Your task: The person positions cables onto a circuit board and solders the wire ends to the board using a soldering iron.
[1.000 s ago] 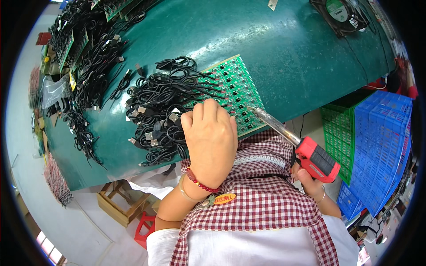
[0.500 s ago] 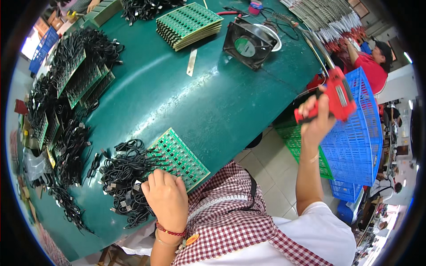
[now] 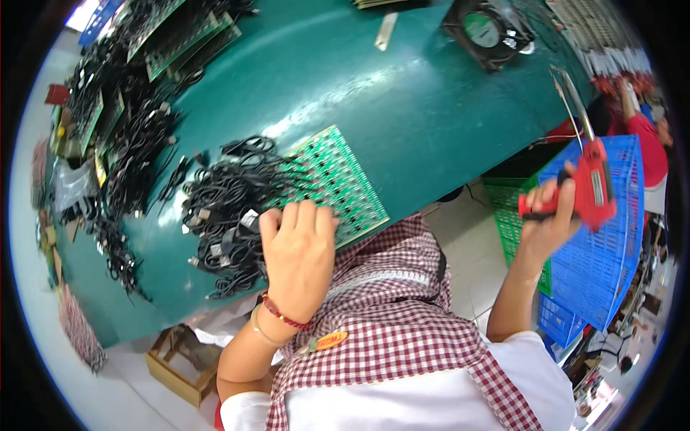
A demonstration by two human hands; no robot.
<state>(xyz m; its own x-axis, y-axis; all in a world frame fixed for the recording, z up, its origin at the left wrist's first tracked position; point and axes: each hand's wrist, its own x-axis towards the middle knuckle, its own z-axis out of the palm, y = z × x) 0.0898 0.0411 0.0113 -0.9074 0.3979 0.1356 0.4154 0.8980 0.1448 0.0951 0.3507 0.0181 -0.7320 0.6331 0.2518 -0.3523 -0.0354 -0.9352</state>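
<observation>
Two bare hands are at work, well apart from each other. At the centre of the frame, the left hand (image 3: pixel 300 241) sits over the lower left edge of a green circuit board panel (image 3: pixel 345 183), its fingers curled down; what they grip, if anything, cannot be told, as the fingertips are hidden. The panel lies flat on the green table (image 3: pixel 438 122), with a heap of black cables (image 3: pixel 230 190) spreading from its left side, some cable ends lying over the board. At the right of the frame, the right hand (image 3: pixel 552 215) has its fingers wrapped around the handle of a red soldering gun (image 3: pixel 595 183), whose metal tip points toward the top, clear of the panel. Behind it stands a blue crate (image 3: pixel 600 258), beside a green crate (image 3: pixel 507 215). Near the top right rests a black fan (image 3: pixel 483 30)
</observation>
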